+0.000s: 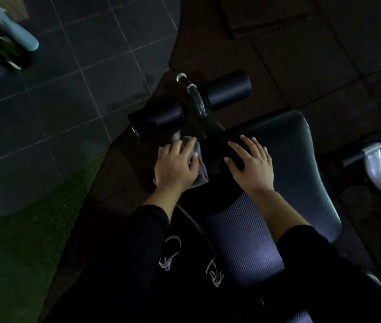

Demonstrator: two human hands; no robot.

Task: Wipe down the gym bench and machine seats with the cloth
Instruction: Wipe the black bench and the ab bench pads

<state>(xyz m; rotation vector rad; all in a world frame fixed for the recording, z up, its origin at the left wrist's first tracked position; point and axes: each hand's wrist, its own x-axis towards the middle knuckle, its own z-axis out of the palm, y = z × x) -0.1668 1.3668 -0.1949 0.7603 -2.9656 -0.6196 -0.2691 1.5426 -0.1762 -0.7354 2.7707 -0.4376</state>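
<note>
Left hand (176,169) has the grip on the cloth (200,170), fingers curled down over the grey fabric and bunching it against the left edge of the bench pad (243,229). Cloth peeks out on both sides of that hand: a crumpled tuft beyond the fingertips, a flatter fold trailing out to the right by the thumb and back toward the wrist. So the cloth sits under and just right of the grip, right at the pad's near-left corner of its head end.

Right hand (252,163) is flat on the pad, fingers spread and straight, holding nothing, just beside the cloth with a narrow strip of dark vinyl between them. Both forearms come up from black sleeves (145,229) at the bottom, and white drawstrings (168,262) dangle from dark clothing nearest the camera.

The pad itself runs away from the viewer, ribbed and greyish near the body, smoother and darker past the hands. Beyond its far end stand two black foam rollers (228,89), one each side of a curved black post (196,99) with a silver cap. Off to the right, a pale metal bracket (380,173) with a dark bar. Left of the bench: green turf (33,229), then dark floor tiles (68,89), and at far upper left a dark bottle-like object (5,50), blurred.
</note>
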